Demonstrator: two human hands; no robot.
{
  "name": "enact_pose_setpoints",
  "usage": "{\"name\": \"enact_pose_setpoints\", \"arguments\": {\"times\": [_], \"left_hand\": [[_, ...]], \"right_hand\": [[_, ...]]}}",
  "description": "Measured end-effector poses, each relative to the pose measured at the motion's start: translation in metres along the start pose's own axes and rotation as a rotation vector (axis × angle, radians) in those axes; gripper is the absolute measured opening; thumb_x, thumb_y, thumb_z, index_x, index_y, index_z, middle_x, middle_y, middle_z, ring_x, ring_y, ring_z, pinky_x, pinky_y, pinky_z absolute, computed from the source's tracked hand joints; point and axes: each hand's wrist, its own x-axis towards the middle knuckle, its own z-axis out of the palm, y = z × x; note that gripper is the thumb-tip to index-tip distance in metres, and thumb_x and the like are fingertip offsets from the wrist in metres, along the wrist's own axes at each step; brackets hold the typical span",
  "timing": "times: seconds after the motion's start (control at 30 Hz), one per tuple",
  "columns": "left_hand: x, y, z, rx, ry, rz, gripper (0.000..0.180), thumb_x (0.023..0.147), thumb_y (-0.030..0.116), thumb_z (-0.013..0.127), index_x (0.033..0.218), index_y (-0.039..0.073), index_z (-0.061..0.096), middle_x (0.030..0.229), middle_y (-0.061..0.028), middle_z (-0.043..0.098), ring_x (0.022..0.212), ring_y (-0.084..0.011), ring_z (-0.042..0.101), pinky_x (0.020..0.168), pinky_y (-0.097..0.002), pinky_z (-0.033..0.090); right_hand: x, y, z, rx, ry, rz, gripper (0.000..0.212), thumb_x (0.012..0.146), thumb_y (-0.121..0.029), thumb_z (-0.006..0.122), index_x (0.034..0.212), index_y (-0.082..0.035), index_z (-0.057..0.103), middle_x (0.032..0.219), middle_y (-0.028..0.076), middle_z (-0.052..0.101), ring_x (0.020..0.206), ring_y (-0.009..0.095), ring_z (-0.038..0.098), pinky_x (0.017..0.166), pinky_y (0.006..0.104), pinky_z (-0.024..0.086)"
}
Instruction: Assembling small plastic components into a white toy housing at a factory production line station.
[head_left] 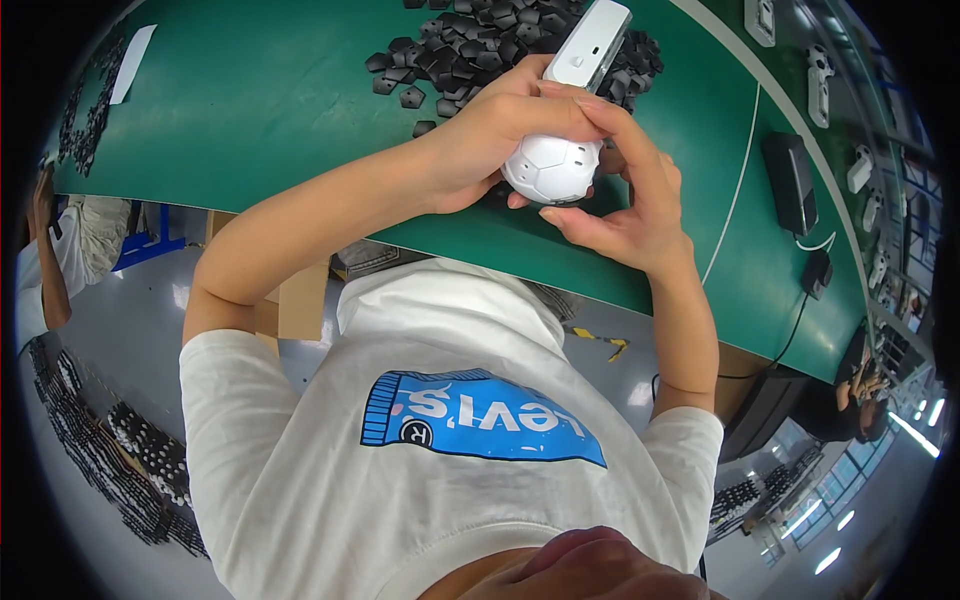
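Note:
Both my hands hold a white plastic device [553, 168] over the near edge of the green table. Its near end is a rounded ball patterned like a football with small slots. From it a flat white bar reaches toward the far side, though my fingers cover the join. My left hand [492, 132] wraps the ball's left side, fingers closed on it. Around the right side curves my right hand [645, 200], its thumb near the ball's lower edge. Just beyond them a heap of black pentagonal pieces [470, 50] lies on the table.
The green table [270, 110] spans the view. A white strip [132, 65] and more black pieces [85, 115] lie at far left. On the right are a black box-shaped device [790, 185] and a cabled adapter [817, 274]. Similar white parts [820, 85] line the far right; another person [50, 255] is left.

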Motion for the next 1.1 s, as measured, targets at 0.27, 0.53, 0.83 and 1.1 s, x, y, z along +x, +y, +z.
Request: {"name": "enact_pose_setpoints", "arguments": {"times": [0.27,0.53,0.83,1.1], "left_hand": [[0.001,-0.001,0.002,-0.031,0.052,0.020,0.051,0.087,0.021,0.056,0.131,0.006,0.035,0.096,-0.0108,0.061,0.068,-0.0140,0.066,0.038,-0.0232,0.047],[-0.003,0.005,0.004,0.015,-0.022,-0.043,0.073,0.081,0.030,0.067,0.133,-0.002,0.026,0.095,-0.0124,0.060,0.068,-0.0140,0.064,0.037,-0.0241,0.041],[-0.003,0.006,0.003,0.073,0.033,-0.019,0.074,0.080,0.035,0.069,0.132,-0.002,0.031,0.092,-0.0096,0.059,0.067,-0.0129,0.063,0.037,-0.0230,0.042],[-0.002,0.005,0.003,0.002,0.092,0.054,0.061,0.084,0.030,0.066,0.130,0.002,0.035,0.092,-0.0074,0.061,0.068,-0.0122,0.065,0.036,-0.0211,0.043]], "right_hand": [[-0.001,0.000,-0.003,0.024,-0.027,0.053,0.079,0.073,-0.025,0.082,0.134,0.005,0.042,0.121,0.022,0.059,0.090,0.024,0.067,0.066,0.0304,0.056],[-0.006,0.016,0.001,-0.083,0.016,-0.142,0.080,0.073,-0.040,0.077,0.131,0.006,0.046,0.115,0.025,0.062,0.098,0.031,0.067,0.071,0.0328,0.057],[-0.008,0.002,-0.003,-0.387,0.080,-0.251,0.057,0.071,-0.033,0.081,0.115,-0.003,0.058,0.109,0.021,0.064,0.093,0.033,0.068,0.070,0.0345,0.057],[-0.008,-0.001,0.002,-0.394,0.134,-0.342,0.047,0.055,-0.005,0.089,0.093,-0.007,0.062,0.103,0.009,0.053,0.065,0.021,0.056,0.052,0.0287,0.047]]}}
